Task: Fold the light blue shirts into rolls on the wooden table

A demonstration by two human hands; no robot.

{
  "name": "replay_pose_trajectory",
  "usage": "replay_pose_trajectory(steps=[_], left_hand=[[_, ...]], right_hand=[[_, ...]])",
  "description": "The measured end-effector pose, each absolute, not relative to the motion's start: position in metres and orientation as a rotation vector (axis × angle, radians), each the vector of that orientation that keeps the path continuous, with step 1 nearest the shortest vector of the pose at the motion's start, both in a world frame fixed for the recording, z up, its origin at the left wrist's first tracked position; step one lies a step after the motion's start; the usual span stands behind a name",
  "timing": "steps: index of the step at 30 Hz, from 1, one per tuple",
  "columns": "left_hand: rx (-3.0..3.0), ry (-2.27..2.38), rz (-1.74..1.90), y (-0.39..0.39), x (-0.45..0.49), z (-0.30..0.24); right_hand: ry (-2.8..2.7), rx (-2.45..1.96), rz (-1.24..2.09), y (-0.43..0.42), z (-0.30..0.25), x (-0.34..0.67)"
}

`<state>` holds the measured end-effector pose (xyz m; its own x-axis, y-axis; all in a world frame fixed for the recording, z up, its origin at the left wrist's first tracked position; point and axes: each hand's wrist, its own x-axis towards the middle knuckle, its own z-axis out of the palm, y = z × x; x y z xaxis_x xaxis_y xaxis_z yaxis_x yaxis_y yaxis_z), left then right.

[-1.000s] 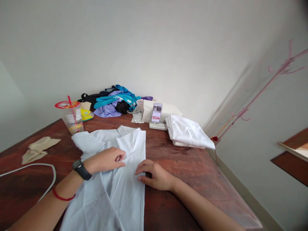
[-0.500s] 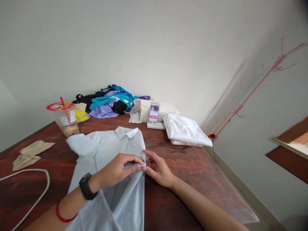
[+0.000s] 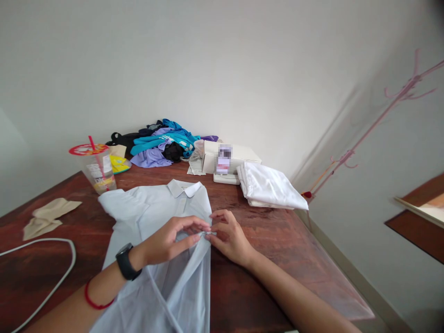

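Note:
A white collared shirt lies on the dark wooden table, its collar toward the wall and its right side folded inward along a straight edge. My left hand, with a black watch on the wrist, reaches across the shirt and pinches a gathered bit of its sleeve fabric between thumb and fingers. Fingertip to fingertip with it, my right hand grips the same bit of cloth at the folded edge. The fabric between the fingers is partly hidden.
Behind the shirt stand a white box and a folded white cloth stack. A clothes heap lies against the wall. At left are a plastic cup, beige cloth and white cable. A pink coat rack leans right.
Both hands have shifted slightly along the pinched fabric, lifting a small bit of it at the edge. The whole view has moved a little; the shirt still lies in place.

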<state>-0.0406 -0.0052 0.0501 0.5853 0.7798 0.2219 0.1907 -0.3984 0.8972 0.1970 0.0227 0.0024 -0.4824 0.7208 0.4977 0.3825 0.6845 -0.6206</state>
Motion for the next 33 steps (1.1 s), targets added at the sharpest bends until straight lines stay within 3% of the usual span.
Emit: replay_pose_trajectory(steps=[6, 17, 20, 23, 29, 33], left_hand=[[1.764, 0.904, 0.796, 0.002, -0.045, 0.044], [1.227, 0.259, -0.41, -0.009, -0.047, 0.049], [1.202, 0.147, -0.578, -0.011, -0.051, 0.063], [1.222, 0.174, -0.469, -0.009, -0.058, 0.07], [1.408, 0.669, 0.428, 0.004, -0.055, 0.049], [1.688, 1.118, 0.749, 0.015, -0.049, 0.036]], right_hand=[[-1.957, -0.783, 0.543, 0.024, 0.017, 0.204], [-1.288, -1.036, 0.701, 0.05, 0.021, 0.22], [-1.172, -1.083, 0.724, 0.06, 0.02, 0.229], [-1.101, -1.122, 0.775, 0.064, 0.02, 0.236], [-1.051, -1.114, 0.909, 0.065, 0.02, 0.234], [-1.172, -1.069, 0.981, 0.065, 0.016, 0.229]])
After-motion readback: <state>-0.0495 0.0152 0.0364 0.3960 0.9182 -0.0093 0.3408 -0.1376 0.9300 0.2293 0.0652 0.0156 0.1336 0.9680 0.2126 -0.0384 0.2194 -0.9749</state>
